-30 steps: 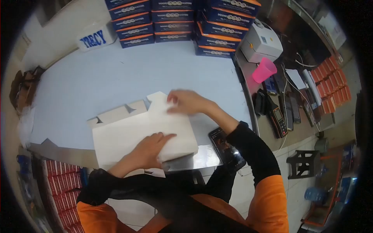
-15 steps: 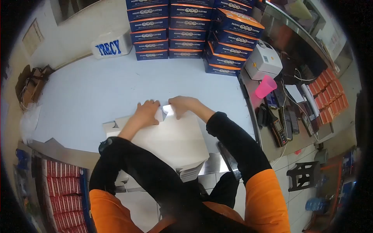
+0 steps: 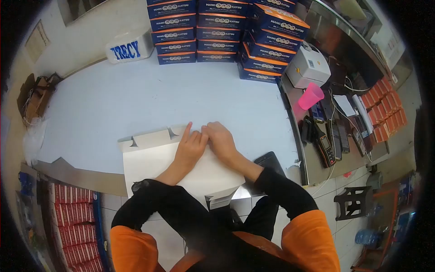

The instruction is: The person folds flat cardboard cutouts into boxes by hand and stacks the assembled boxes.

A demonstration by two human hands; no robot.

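Observation:
A flat cardboard box blank [image 3: 149, 167], pale side up with slots along its far flap, lies over the near edge of the table and toward my lap. My left hand [image 3: 191, 147] is near the far right of the blank, its index finger stretched forward and its other fingers curled in. Right beside it, my right hand [image 3: 220, 140] is closed at the far right corner of the blank, its fingertips meeting those of the left. The bit of card between the fingers is mostly hidden.
Stacks of navy and orange boxes [image 3: 218, 34] stand at the back. On the right are a white printer [image 3: 308, 68], a pink cup [image 3: 311, 96] and several handheld devices [image 3: 324, 147]. A dark phone-like device [image 3: 269, 163] lies near my right forearm. A plastic-wrapped pack [image 3: 130, 49] sits back left.
My left hand has moved right and closed up beside my right hand. My right hand has come slightly nearer to me. More of the blank's slotted far flap now shows.

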